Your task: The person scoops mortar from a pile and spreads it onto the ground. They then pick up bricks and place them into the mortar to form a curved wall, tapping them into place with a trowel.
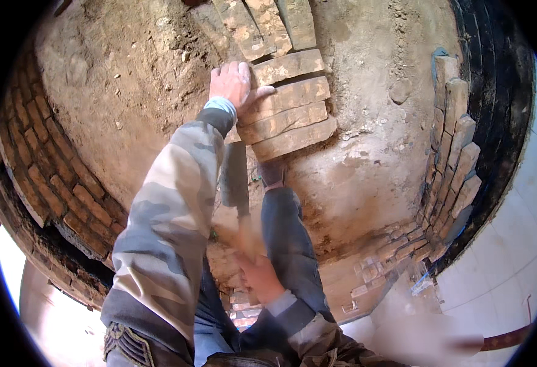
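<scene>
My left hand (pixel 234 88) grips the left end of a brick (pixel 277 101) in a stack of tan, dusty bricks at top centre, its thumb reaching across the top. My right hand (pixel 257 275) is low in the middle, closed on the wooden handle (pixel 247 235) of a long grey-bladed tool (pixel 234 177), slightly blurred. The blade lies just below the stack, beside my dark shoe (pixel 273 174), and its upper end is partly hidden by the bricks and my left arm.
A curved brick wall (pixel 66 183) runs along the left. A low stepped brick wall (pixel 455 153) stands at the right, beside black sheeting (pixel 495 73). More bricks (pixel 299 24) lie at the top on dirt ground (pixel 391 153). White tiles (pixel 501 263) show at lower right.
</scene>
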`<act>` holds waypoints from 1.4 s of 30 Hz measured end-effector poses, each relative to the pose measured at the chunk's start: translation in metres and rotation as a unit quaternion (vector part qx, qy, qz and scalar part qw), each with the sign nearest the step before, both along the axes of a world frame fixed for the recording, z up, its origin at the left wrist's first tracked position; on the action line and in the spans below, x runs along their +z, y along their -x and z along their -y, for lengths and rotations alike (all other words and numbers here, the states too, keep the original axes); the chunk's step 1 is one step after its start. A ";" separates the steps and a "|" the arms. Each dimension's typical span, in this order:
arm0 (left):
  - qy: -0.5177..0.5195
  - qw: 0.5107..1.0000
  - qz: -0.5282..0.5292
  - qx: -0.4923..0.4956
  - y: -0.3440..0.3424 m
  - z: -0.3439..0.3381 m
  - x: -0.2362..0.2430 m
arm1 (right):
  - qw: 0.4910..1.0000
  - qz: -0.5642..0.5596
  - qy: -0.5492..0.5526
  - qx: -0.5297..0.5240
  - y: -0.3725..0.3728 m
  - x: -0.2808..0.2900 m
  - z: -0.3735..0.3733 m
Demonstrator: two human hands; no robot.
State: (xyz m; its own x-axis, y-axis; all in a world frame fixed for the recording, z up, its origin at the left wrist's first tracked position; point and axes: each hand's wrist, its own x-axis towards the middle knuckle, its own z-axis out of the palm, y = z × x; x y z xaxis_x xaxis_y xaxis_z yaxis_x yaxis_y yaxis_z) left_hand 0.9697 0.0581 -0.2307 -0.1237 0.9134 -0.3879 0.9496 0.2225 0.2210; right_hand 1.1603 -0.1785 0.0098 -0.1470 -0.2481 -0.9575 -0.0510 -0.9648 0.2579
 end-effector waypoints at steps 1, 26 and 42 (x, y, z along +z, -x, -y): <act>0.016 1.000 0.000 -0.008 0.005 0.000 0.008 | 0.998 0.010 -0.012 0.054 -0.001 -0.001 0.004; -0.123 0.389 0.763 0.502 0.216 0.489 0.350 | 0.785 -0.128 -0.429 0.428 0.201 0.126 0.061; -0.181 0.623 0.321 0.690 0.365 0.644 0.326 | 0.635 -0.089 -0.399 0.655 0.177 0.169 0.237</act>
State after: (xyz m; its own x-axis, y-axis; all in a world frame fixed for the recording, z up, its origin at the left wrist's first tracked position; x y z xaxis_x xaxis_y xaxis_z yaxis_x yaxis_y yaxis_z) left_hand 0.6051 -0.5860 0.0953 -0.8141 0.1512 -0.5607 -0.3996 0.5548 0.7297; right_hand 0.9835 -0.4155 0.1789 -0.4385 0.2856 -0.8522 0.8923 0.0246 -0.4508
